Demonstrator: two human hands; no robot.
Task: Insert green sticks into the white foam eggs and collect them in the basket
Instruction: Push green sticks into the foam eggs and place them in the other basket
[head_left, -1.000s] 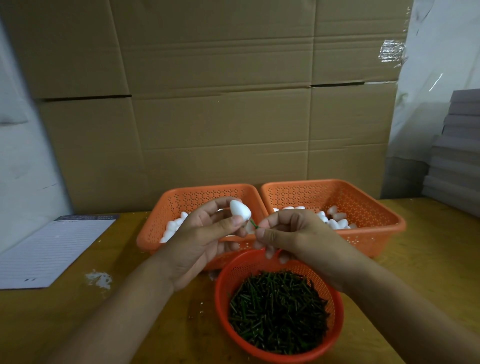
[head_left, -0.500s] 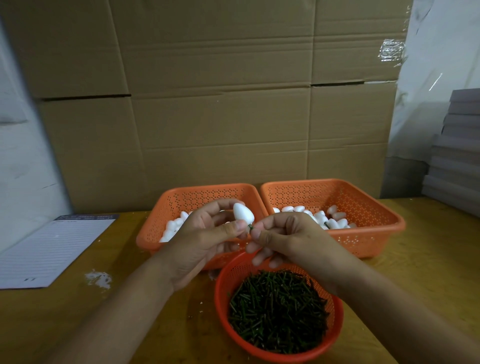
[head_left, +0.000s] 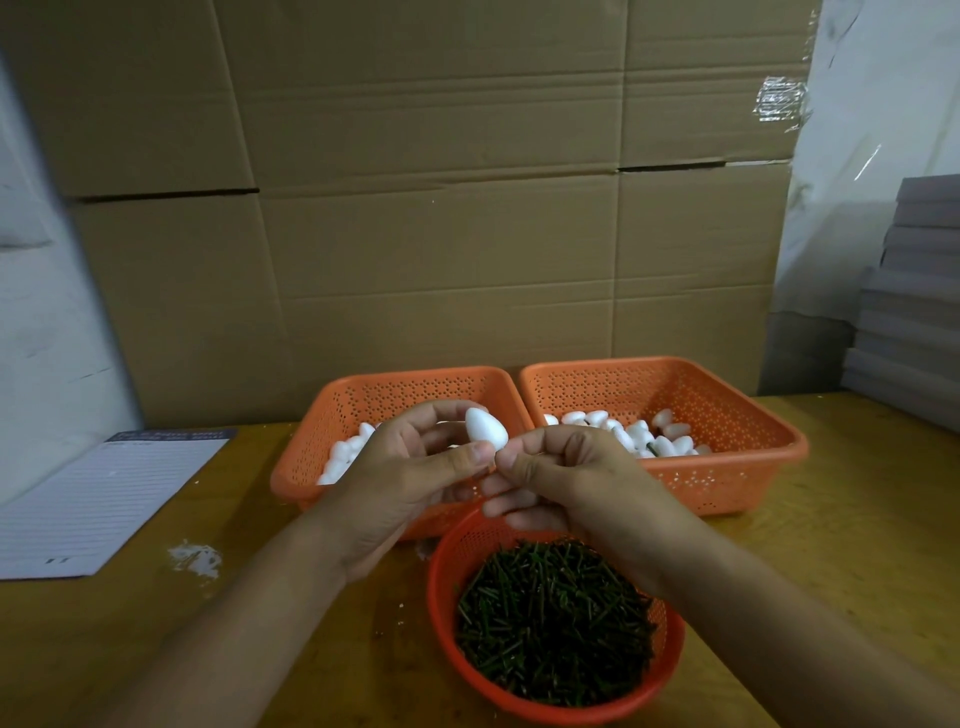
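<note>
Hands: two, the left hand (head_left: 415, 470) and the right hand (head_left: 566, 475).
Rectangular orange baskets: two, the left basket (head_left: 311, 457) and the right basket (head_left: 737, 415).
Round orange basket (head_left: 670, 670): one.
Held foam egg (head_left: 485, 427): one.
Loose foam eggs (head_left: 667, 444): too many to count.
Green sticks (head_left: 550, 618): too many to count.
Lined paper sheet (head_left: 104, 499): one.

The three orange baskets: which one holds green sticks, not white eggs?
The round basket nearest the person holds the green sticks. The two rectangular baskets behind it hold white foam eggs.
</note>
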